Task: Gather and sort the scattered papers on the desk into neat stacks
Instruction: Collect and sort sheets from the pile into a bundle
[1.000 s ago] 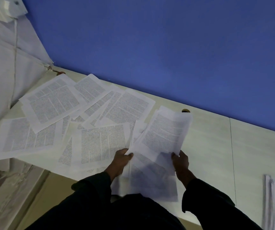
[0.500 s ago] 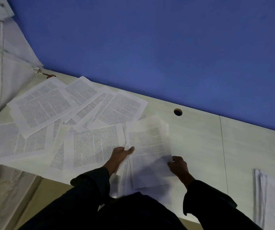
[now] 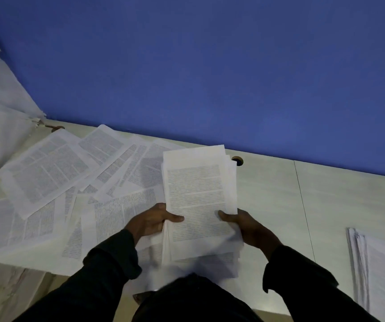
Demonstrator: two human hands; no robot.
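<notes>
While scattered papers (image 3: 54, 173) lie beyond its knuckles, the left hand (image 3: 150, 220) pinches the held stack (image 3: 198, 201), thumb on top; the right hand (image 3: 244, 226) pinches the opposite edge.

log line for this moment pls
left hand + right hand: grip paper bundle | loose papers: scattered on desk

Blue wall (image 3: 210, 77) behind pale desk (image 3: 326, 194) (dim light)
</notes>
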